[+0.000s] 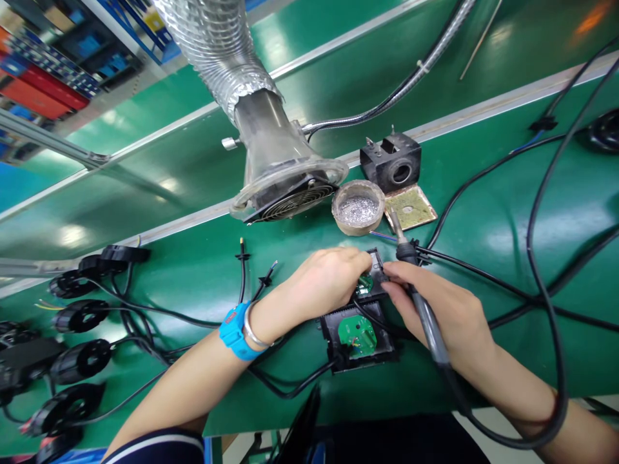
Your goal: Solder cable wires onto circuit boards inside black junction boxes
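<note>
Two black cases point(385, 341) hold green boards point(356, 334).

The green worktop point(193, 258) carries black round parts point(65, 364) at left, black cables point(536, 300), a bowl point(355, 227) of silvery bits near a black block point(387, 164), and a black housing point(331, 327) with a green circuit board point(353, 328).

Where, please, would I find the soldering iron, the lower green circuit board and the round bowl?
Soldering iron point(428, 324): head view, on its handle.
Lower green circuit board point(349, 334): head view, on its green face.
Round bowl point(354, 227): head view, on its outer wall.
</note>
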Action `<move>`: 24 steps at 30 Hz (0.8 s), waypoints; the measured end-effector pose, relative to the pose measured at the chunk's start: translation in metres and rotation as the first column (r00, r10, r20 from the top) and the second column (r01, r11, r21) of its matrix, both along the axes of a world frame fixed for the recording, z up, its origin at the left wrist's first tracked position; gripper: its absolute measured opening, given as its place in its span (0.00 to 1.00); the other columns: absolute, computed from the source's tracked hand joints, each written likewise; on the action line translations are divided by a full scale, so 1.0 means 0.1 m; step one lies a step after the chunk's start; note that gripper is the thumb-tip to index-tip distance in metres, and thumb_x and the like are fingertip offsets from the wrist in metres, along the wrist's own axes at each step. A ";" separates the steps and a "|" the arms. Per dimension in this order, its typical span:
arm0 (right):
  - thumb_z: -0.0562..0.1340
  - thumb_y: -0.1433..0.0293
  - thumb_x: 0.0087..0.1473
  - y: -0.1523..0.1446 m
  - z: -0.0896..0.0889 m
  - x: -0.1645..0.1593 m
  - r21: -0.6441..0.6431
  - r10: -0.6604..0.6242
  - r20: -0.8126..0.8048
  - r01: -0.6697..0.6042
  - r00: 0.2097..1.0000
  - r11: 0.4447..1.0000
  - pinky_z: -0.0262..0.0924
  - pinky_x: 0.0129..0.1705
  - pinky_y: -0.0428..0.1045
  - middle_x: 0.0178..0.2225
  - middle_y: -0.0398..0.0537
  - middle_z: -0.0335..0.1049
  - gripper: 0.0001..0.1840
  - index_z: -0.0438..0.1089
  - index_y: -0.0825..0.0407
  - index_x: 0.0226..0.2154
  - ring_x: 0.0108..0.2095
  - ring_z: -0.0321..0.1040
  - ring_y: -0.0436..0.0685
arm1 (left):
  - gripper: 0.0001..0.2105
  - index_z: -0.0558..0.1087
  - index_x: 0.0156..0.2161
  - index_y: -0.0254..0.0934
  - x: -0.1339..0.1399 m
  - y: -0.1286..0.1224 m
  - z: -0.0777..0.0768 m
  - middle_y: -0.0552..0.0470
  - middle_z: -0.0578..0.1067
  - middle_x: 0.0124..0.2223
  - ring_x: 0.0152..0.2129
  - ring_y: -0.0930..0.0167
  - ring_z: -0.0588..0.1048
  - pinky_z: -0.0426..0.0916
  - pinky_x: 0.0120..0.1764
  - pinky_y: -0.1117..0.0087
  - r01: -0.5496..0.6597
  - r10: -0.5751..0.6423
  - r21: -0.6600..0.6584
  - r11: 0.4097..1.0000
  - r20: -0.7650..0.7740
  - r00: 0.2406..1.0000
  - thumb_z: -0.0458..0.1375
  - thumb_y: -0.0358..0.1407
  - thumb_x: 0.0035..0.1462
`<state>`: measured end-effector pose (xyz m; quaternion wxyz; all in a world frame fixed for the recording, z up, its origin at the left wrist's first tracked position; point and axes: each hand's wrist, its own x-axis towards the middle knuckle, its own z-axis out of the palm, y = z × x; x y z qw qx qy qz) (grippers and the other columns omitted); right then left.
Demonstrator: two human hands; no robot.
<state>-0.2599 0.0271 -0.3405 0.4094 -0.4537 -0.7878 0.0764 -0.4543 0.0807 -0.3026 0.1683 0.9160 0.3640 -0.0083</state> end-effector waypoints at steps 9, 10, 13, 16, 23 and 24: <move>0.60 0.78 0.53 -0.23 0.37 0.28 -0.218 0.070 -0.243 -0.125 0.967 0.968 0.59 0.23 0.45 0.28 0.45 0.67 0.19 0.71 0.52 0.47 0.25 0.64 0.48 | 0.08 0.61 0.40 0.35 0.05 0.00 0.07 0.55 0.71 0.29 0.25 0.70 0.72 0.62 0.26 0.71 -0.070 0.073 0.037 0.997 -0.074 0.995 0.49 0.24 0.55; 0.59 0.79 0.53 -0.23 0.36 0.30 -0.234 0.098 -0.250 -0.158 0.963 0.959 0.58 0.23 0.45 0.28 0.45 0.66 0.18 0.72 0.53 0.47 0.24 0.62 0.47 | 0.08 0.60 0.40 0.35 0.05 0.00 0.08 0.55 0.71 0.29 0.25 0.70 0.72 0.61 0.25 0.71 -0.071 0.074 0.036 0.997 -0.085 0.994 0.49 0.24 0.55; 0.60 0.79 0.52 -0.20 0.26 0.28 -0.229 0.145 -0.254 -0.205 0.956 0.952 0.59 0.24 0.45 0.28 0.46 0.66 0.18 0.71 0.54 0.46 0.24 0.62 0.47 | 0.09 0.60 0.40 0.36 0.07 0.01 0.11 0.56 0.71 0.27 0.24 0.70 0.73 0.60 0.24 0.71 -0.070 0.075 0.044 0.997 -0.123 0.990 0.49 0.24 0.55; 0.60 0.79 0.51 -0.17 0.18 0.25 -0.225 0.177 -0.253 -0.236 0.951 0.945 0.60 0.26 0.45 0.29 0.47 0.66 0.18 0.72 0.56 0.45 0.26 0.63 0.47 | 0.08 0.60 0.41 0.35 0.08 0.00 0.12 0.56 0.70 0.26 0.22 0.69 0.73 0.59 0.22 0.71 -0.065 0.073 0.062 0.996 -0.138 0.988 0.48 0.24 0.55; 0.60 0.79 0.49 -0.17 0.15 0.28 -0.222 0.190 -0.271 -0.254 0.944 0.941 0.62 0.28 0.46 0.31 0.47 0.68 0.21 0.72 0.54 0.47 0.27 0.65 0.48 | 0.08 0.60 0.41 0.35 0.09 0.00 0.13 0.55 0.72 0.26 0.23 0.67 0.75 0.62 0.23 0.70 -0.105 0.113 0.059 0.993 -0.159 0.981 0.49 0.25 0.56; 0.60 0.79 0.49 -0.17 0.15 0.28 -0.224 0.188 -0.272 -0.252 0.944 0.941 0.62 0.28 0.46 0.31 0.46 0.68 0.21 0.72 0.54 0.47 0.27 0.65 0.49 | 0.08 0.61 0.41 0.35 0.09 0.00 0.14 0.55 0.72 0.26 0.23 0.67 0.75 0.62 0.23 0.70 -0.111 0.119 0.059 0.992 -0.168 0.979 0.49 0.25 0.56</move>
